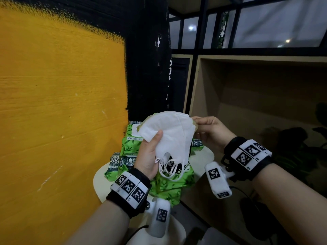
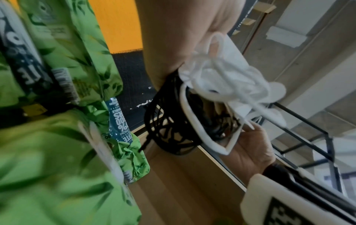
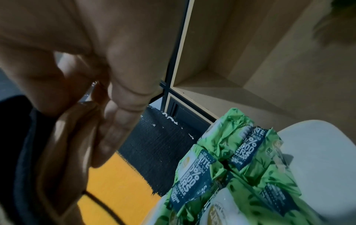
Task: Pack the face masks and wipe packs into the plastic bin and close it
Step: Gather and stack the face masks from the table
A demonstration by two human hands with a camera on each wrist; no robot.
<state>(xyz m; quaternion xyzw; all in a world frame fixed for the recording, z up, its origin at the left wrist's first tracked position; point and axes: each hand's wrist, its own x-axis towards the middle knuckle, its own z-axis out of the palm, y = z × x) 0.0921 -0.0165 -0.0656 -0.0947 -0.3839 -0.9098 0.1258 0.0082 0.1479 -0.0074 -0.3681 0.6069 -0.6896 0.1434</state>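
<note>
Both hands [image 1: 150, 156] [image 1: 210, 131] hold face masks [image 1: 169, 137] above wipe packs [image 1: 132, 145].

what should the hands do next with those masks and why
Probably square the masks into one neat stack. The left hand grips them fanned out, ear loops dangling and tangled, above the wipe packs; the right hand pinches their far edge. No bin shows in any view, so tidying the bundle seems the sensible small step before carrying it anywhere.

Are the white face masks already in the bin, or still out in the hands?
Out: left hand grips the face masks above the wipe packs; no bin in view.
</note>
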